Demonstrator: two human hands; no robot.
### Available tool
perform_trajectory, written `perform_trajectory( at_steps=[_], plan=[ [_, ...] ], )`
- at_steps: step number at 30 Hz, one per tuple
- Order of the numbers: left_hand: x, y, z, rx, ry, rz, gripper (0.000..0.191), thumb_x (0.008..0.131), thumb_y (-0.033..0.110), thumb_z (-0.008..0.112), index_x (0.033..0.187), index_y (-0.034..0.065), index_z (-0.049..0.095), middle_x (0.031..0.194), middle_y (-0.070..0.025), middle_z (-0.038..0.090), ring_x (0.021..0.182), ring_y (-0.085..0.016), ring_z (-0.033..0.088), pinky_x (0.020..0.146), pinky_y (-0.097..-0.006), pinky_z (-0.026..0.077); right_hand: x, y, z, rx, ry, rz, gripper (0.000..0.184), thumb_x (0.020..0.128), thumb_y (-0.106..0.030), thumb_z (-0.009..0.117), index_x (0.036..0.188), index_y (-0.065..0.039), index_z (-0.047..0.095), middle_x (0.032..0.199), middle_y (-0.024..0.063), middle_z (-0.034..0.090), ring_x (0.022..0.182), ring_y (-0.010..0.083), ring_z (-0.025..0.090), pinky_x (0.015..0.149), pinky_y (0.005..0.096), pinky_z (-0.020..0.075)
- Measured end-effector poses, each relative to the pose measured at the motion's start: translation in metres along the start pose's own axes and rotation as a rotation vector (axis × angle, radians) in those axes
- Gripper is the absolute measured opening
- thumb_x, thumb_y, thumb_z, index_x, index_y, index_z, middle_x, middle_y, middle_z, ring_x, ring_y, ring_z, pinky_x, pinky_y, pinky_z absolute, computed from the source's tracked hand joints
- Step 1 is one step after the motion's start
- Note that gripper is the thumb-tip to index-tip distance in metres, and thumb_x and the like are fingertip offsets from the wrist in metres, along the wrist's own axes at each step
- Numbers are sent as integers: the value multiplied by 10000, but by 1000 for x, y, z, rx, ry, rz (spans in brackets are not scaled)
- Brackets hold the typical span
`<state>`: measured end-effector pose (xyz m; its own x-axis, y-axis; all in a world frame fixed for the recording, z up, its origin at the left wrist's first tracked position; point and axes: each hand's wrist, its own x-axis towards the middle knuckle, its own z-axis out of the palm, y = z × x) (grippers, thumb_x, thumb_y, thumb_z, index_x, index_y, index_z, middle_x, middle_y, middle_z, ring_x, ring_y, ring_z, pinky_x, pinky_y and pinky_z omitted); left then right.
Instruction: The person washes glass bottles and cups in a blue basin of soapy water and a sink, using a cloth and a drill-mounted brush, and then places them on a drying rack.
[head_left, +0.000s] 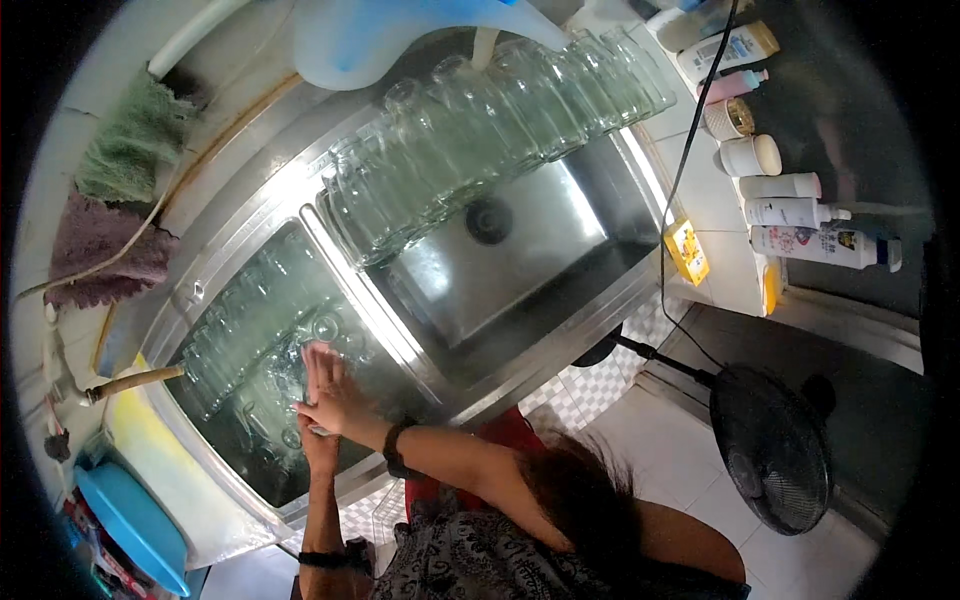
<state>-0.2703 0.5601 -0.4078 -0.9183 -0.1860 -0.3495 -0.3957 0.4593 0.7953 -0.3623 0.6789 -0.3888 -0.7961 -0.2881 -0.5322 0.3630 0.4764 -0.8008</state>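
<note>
My left hand (321, 447) and my right hand (326, 394) meet over the left basin (262, 484) of a stainless-steel double sink. The right fingers stretch forward and lie close together. Part of the left hand is hidden beneath the right one. Clear glass jars (274, 412) lie in the water around them, and one round glass rim (325, 328) shows just beyond my right fingertips. Glass and water blend together, so whether either hand grips a jar is unclear. A row of submerged jars (255, 322) lines the basin's back side.
Several tall glass jars (480, 127) stand in rows along the back of the right basin (517, 270), behind its drain (489, 220). Toiletry bottles (814, 244) and a yellow box (686, 251) sit on the right ledge. A black fan (772, 450) stands at right; a blue basin (135, 525) leans at left.
</note>
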Motion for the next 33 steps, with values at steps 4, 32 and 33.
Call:
perform_trajectory(
  at_steps=[4,32,33],
  plan=[
    [6,16,-30,-297,-309,-448,510,863,318,653,1258,61,458,1087,-81,586,889,-167,599,696,-277,498,17,34,60,101,133,-223,992,806,-356,685,1474,-60,13,1434,240,187,1317,435,220,1079,527,288],
    [47,31,-17,-861,-562,-867,384,859,435,571,982,73,599,828,-47,606,700,-174,578,587,-329,475,61,83,31,1498,-246,370,196,848,-212,577,1008,-112,633,928,28,642,864,166,609,753,300,502],
    [43,40,-14,-905,-536,-875,373,870,440,552,966,83,604,821,-40,596,693,-171,569,582,-327,467,54,83,37,1465,-212,470,199,846,-230,584,1012,-131,628,950,18,636,882,158,600,746,300,498]
  ],
)
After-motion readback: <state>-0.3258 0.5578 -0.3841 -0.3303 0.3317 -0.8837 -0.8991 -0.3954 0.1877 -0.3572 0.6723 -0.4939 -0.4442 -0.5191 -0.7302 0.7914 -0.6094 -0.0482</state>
